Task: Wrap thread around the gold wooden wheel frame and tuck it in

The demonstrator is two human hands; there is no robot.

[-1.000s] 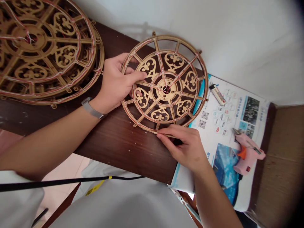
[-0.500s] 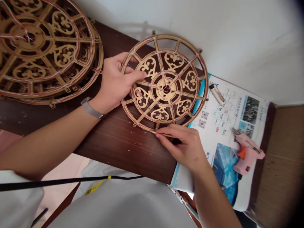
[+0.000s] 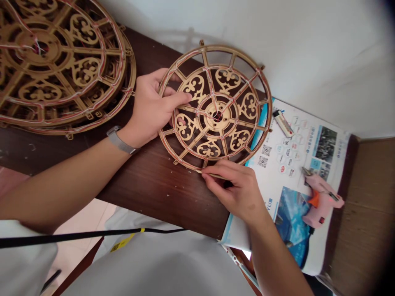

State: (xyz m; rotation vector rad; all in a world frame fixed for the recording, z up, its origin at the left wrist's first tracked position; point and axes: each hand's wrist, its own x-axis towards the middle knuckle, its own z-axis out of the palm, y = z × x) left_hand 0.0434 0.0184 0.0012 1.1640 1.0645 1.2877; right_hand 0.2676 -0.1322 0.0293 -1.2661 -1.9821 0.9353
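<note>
My left hand (image 3: 162, 102) grips the left side of a round gold openwork frame (image 3: 228, 103), its thumb on top and fingers behind. Red and white wires run along the frame's rings and spokes and meet at its hub. The frame leans up from the dark wooden table. At its lower rim, my right hand (image 3: 237, 185) pinches a thin pale stick (image 3: 219, 176). The stick's tip is at the wired edge of the rim; whether it touches the wires is too small to tell.
A stack of similar gold frames (image 3: 46, 95) lies at the left on the dark table (image 3: 160, 197). To the right, a lighter (image 3: 283, 123) and a pink glue gun (image 3: 317, 197) rest on a printed sheet (image 3: 271, 181). Cardboard (image 3: 365, 213) stands at the far right, a white wall (image 3: 308, 53) behind.
Almost nothing differs. The stick's tip and my right hand have shifted very slightly left along the lower rim; my left hand keeps its hold on the frame.
</note>
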